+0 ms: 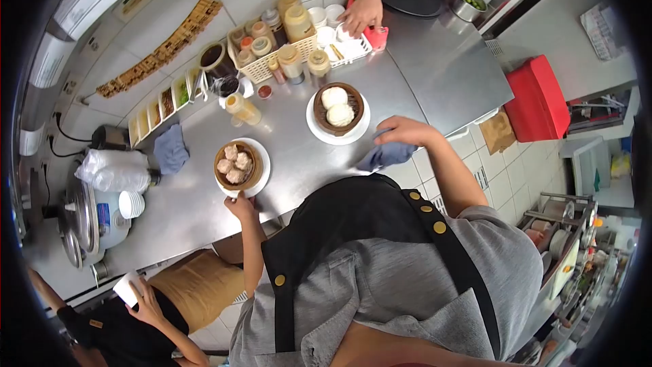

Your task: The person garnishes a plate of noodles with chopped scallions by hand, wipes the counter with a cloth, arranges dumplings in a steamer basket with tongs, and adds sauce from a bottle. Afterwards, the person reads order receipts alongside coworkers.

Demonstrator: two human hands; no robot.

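My left hand (241,206) grips the near rim of a white plate (265,163), fingers closed on its edge. On that plate stands a round bamboo steamer (255,175) with several open-topped dumplings (234,165) in it. My right hand (406,131) is closed over a bunched blue cloth (388,155) at the counter's front edge. Just left of the cloth, a second white plate (316,130) carries another bamboo steamer (354,122) with two white buns (338,107). My right hand is apart from this second plate.
Sauce bottles (291,58) crowd a white basket (251,71) along the wall. Another person's hand (363,13) reaches among white cups at the back. To the left, a co-worker's hand (144,307) holds a white cup (127,289). A red bin (536,98) stands right of the counter.
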